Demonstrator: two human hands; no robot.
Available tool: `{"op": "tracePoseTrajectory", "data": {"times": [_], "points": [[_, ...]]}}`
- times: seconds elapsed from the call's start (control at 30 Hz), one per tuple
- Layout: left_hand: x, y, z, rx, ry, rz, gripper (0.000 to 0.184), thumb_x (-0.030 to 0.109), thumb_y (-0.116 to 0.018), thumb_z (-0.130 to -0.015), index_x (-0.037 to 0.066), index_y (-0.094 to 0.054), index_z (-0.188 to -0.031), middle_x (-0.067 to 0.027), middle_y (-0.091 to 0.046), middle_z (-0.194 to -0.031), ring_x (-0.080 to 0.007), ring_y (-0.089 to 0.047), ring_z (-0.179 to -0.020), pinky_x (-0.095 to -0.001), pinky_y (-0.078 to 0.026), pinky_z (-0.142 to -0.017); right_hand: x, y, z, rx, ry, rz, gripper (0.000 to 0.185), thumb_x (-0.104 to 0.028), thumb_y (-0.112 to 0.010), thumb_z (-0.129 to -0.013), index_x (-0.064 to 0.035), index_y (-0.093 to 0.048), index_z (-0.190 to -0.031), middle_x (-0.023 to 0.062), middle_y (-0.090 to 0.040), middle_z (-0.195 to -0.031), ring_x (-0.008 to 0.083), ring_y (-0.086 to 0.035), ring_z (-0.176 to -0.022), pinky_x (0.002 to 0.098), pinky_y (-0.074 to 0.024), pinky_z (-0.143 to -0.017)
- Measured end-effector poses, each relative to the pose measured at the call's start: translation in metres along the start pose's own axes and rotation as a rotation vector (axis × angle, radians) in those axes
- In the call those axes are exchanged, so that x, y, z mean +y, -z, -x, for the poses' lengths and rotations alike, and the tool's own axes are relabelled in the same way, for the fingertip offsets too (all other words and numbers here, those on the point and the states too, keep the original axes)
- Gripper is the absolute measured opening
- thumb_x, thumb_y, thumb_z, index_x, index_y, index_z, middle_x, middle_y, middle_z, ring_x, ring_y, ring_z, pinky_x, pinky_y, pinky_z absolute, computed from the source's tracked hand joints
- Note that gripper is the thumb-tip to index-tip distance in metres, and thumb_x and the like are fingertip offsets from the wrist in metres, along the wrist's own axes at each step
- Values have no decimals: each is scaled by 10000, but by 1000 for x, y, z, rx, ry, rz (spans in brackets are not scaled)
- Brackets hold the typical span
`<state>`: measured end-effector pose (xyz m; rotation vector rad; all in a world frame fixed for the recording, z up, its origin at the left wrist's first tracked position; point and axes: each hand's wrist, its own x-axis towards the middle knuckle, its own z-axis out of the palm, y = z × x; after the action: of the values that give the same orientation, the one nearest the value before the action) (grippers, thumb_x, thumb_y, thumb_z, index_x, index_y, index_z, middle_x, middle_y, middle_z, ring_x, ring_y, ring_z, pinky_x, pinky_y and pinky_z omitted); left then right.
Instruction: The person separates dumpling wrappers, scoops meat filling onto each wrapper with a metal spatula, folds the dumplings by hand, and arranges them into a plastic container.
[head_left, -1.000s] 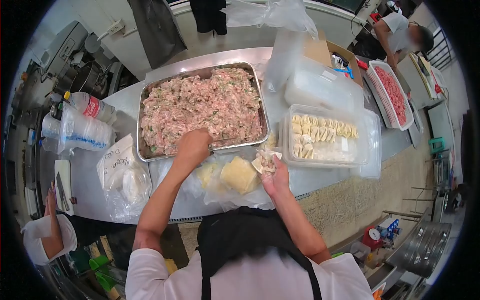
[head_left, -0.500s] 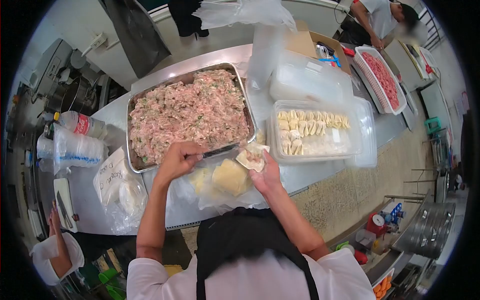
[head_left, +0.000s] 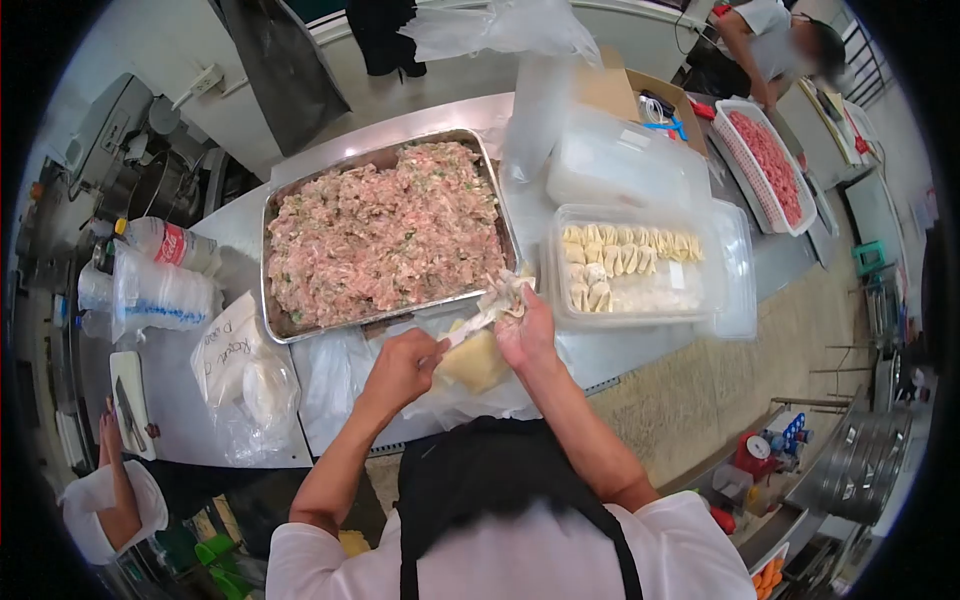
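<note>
My left hand (head_left: 405,362) is closed round the end of a narrow flat spatula (head_left: 468,330). Its tip reaches into a dumpling (head_left: 506,294), whose wrapper is gathered up in my right hand (head_left: 528,335). Below and between my hands lies a stack of yellowish wrappers (head_left: 476,366) on clear plastic, partly covered by my left hand and the tool. Just beyond them is a large metal tray (head_left: 385,322) of minced meat filling (head_left: 390,235). To the right, folded dumplings (head_left: 625,243) sit in rows inside a clear plastic container (head_left: 640,318).
A plastic bag with writing (head_left: 240,370), bottles (head_left: 170,245) and cups (head_left: 165,295) stand left. Container lids (head_left: 630,165) and a white basket of red meat (head_left: 762,165) are at the back right. One person works far right; another's arm shows at lower left.
My left hand has moved right and down, bringing the spatula's tip into the wrapper. The wrapper, open and flat before, is now gathered up in my right hand.
</note>
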<state>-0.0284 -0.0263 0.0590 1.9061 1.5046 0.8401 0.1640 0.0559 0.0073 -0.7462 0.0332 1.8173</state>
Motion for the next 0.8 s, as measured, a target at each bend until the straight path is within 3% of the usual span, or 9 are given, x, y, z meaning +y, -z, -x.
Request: {"op": "tracePoseTrajectory", "data": {"times": [0.1, 0.2, 0.33, 0.4, 0.47, 0.53, 0.57, 0.63, 0.8], "points": [[26, 24, 4, -83, 83, -156, 249, -25, -710, -776, 35, -748, -1015, -132, -631, -818, -327, -634, -706, -402, -510, -646, -6, -1, 5, 124, 8, -22, 439, -266, -378, -1071, 43, -476, -1366, 156, -583, -1321, 282, -564, -1181, 413, -424, -1077], [35, 20, 0, 74, 34, 10, 278, -49, -697, -777, 36, -745, -1037, -146, -621, -812, -305, -625, -734, -384, -490, -636, -8, -3, 11, 62, 23, 43, 429, -283, -381, -1070, 24, -509, -1342, 152, -593, -1300, 280, -564, -1184, 440, -410, -1082], [9, 19, -5, 18, -15, -9, 389, -39, -673, -789, 56, -706, -1164, -151, -619, -832, -318, -623, -789, -394, -498, -707, -15, -1, 6, 9, 108, 82, 435, -273, -386, -1068, 39, -491, -1353, 156, -579, -1321, 283, -553, -1219, 429, -404, -1097], [2, 35, -15, 61, -34, -180, 477, -99, -600, -760, 52, -686, -1204, -179, -618, -843, -368, -638, -818, -442, -495, -694, -20, 8, 10, -11, 156, 115, 438, -258, -385, -1068, 51, -472, -1366, 162, -559, -1352, 288, -536, -1254, 428, -393, -1119], [6, 45, -36, 48, 25, -200, 416, -99, -554, -739, 24, -704, -1107, -199, -626, -850, -388, -644, -843, -468, -501, -705, -22, 10, 16, 53, 99, 127, 439, -259, -383, -1069, 49, -473, -1368, 158, -559, -1350, 287, -537, -1250, 428, -397, -1114], [9, 43, -58, -80, 96, -523, 244, -53, -562, -732, -10, -701, -928, -211, -635, -840, -410, -651, -836, -490, -517, -718, -18, 17, 18, 67, 79, 136, 438, -256, -381, -1069, 51, -473, -1368, 160, -561, -1347, 287, -537, -1251, 429, -397, -1114], [5, 37, -70, -69, 106, -520, 244, -53, -562, -732, -10, -701, -928, -211, -635, -840, -410, -651, -836, -490, -517, -718, -16, 21, 18, 82, 66, 135, 438, -253, -380, -1070, 52, -474, -1369, 161, -563, -1344, 288, -537, -1252, 431, -396, -1115], [-14, 17, -89, -94, -12, -556, 115, -3, -580, -714, -16, -669, -785, -217, -657, -857, -427, -658, -826, -510, -528, -732, -18, 25, 22, 65, 53, 160, 438, -252, -386, -1068, 54, -474, -1369, 162, -566, -1339, 289, -537, -1253, 432, -398, -1114], [-28, 3, -100, -242, -39, -503, 120, 15, -591, -709, -10, -686, -778, -220, -680, -888, -424, -663, -846, -500, -533, -745, -24, 30, 30, 81, 55, 137, 444, -254, -399, -1063, 58, -472, -1370, 163, -571, -1337, 291, -537, -1253, 435, -400, -1112]]}}
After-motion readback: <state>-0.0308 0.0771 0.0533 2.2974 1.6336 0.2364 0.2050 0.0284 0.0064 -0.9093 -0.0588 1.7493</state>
